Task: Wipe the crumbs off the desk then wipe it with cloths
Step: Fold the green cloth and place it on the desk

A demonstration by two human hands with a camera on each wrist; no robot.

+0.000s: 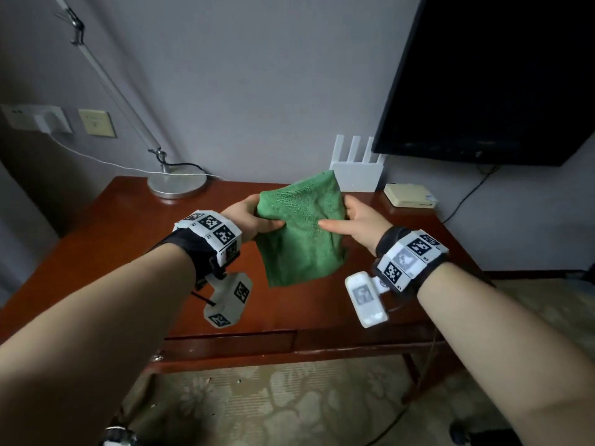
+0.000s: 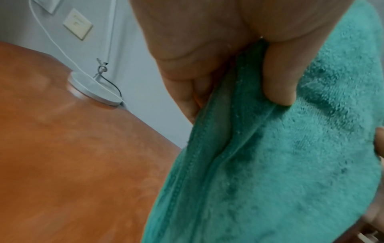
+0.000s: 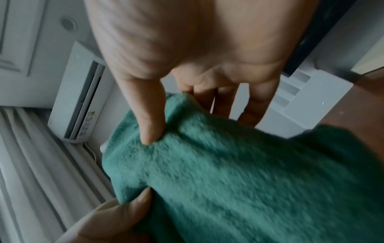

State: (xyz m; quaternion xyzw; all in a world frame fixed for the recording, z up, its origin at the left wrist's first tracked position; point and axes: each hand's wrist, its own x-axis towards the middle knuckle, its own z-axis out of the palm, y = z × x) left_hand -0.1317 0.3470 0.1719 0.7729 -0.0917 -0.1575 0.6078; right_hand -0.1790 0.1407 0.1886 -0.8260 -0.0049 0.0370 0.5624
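A folded green cloth (image 1: 302, 233) hangs in the air above the red-brown wooden desk (image 1: 106, 239). My left hand (image 1: 251, 220) pinches its left edge between thumb and fingers. My right hand (image 1: 357, 220) grips the right edge, thumb on the near face and fingers behind. In the left wrist view the thumb presses the cloth's (image 2: 290, 164) hemmed edge above the desk (image 2: 72, 164). The right wrist view shows my thumb on the cloth (image 3: 239, 180) and fingers behind it. No crumbs are visible on the desk.
A desk lamp with a round metal base (image 1: 177, 185) stands at the back left. A white router (image 1: 357, 170) and a small beige box (image 1: 410, 194) sit at the back right, below a wall-mounted dark TV (image 1: 499, 75). Patterned carpet (image 1: 289, 403) lies under the desk.
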